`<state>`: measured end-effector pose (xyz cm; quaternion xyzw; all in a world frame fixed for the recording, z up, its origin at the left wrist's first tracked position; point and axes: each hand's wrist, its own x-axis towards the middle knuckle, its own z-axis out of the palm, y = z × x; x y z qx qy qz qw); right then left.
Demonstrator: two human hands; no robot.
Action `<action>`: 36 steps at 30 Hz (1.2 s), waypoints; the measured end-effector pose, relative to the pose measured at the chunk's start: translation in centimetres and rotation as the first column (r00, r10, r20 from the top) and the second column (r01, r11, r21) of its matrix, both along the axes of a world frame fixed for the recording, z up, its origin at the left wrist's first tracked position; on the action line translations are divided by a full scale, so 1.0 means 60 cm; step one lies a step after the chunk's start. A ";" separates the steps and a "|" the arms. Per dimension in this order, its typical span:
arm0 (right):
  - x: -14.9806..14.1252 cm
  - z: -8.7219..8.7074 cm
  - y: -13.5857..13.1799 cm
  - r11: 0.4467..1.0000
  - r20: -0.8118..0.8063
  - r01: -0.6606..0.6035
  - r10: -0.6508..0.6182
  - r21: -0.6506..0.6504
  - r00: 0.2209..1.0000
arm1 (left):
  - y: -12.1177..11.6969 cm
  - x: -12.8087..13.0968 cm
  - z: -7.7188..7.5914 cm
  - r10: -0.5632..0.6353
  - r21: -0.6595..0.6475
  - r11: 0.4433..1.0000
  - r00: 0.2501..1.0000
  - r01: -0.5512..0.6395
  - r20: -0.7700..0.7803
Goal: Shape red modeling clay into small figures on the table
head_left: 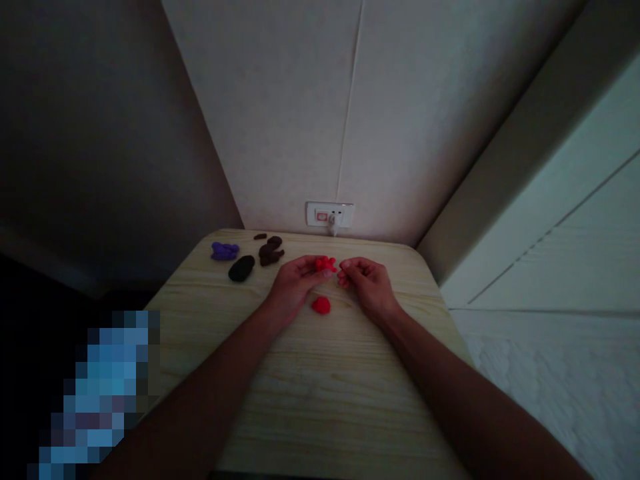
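Observation:
Between the thumb and fingers of my left hand (295, 283) is a red modelling clay figure (325, 263) with several small knobs on it. Just to its right, my right hand (369, 280) is closed in a pinch, with a small bit of red clay (342, 265) showing at the fingertips. The two hands are close together but apart, over the far half of the table. On the tabletop below them lies a rounded red clay lump (321, 305).
The pale wooden table (320, 393) has rounded far corners. At its far left lie a purple clay figure (225, 251), a black clay lump (242, 268) and several brown clay pieces (270, 253). Behind, a wall socket (330, 215) holds a plug. A pale cabinet (540, 220) stands right.

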<state>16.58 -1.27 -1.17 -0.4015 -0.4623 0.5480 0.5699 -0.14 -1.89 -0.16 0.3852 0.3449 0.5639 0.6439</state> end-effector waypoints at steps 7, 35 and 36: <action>0.003 0.005 0.003 0.999 -0.025 0.054 -0.053 0.009 0.998 | 0.001 0.000 -0.001 -0.008 -0.006 1.000 1.000 0.008 0.015; 0.003 0.015 -0.007 0.998 -0.057 0.043 -0.046 -0.055 0.997 | 0.001 -0.001 0.000 -0.029 0.003 1.000 0.999 0.028 0.033; 0.003 0.015 -0.007 0.997 -0.062 0.039 -0.043 -0.062 0.997 | 0.001 -0.002 0.000 -0.028 0.001 1.000 0.999 0.028 0.035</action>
